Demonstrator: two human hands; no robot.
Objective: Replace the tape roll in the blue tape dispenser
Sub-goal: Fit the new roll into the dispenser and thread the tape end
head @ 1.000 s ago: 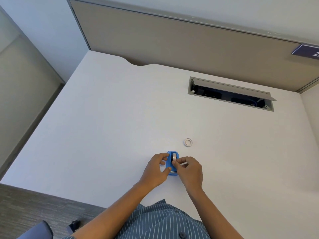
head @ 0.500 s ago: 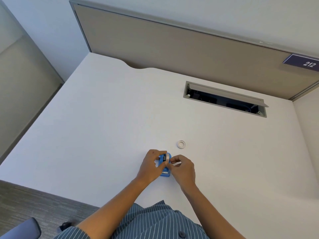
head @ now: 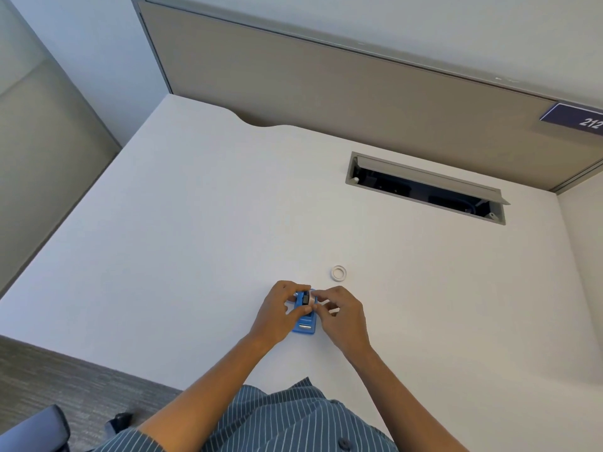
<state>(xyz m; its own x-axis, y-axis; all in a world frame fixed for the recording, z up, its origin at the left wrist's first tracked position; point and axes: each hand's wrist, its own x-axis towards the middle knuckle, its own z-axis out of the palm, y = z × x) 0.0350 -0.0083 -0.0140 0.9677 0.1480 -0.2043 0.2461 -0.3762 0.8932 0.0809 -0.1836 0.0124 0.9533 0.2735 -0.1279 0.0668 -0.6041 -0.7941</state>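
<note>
The blue tape dispenser lies on the white desk near its front edge. My left hand grips its left side, thumb across the top. My right hand pinches a pale tape roll that sits at the dispenser's far end beside a black hub. A small white ring, an empty tape core, lies flat on the desk just beyond and to the right of my hands.
An open cable slot with a raised grey flap is set in the desk at the back right. A beige partition runs along the far edge. The desk's front edge drops to grey carpet at the left.
Both hands have stayed on the dispenser; the right fingers have shifted the tape roll a little at its far end. The camera has tilted slightly.
</note>
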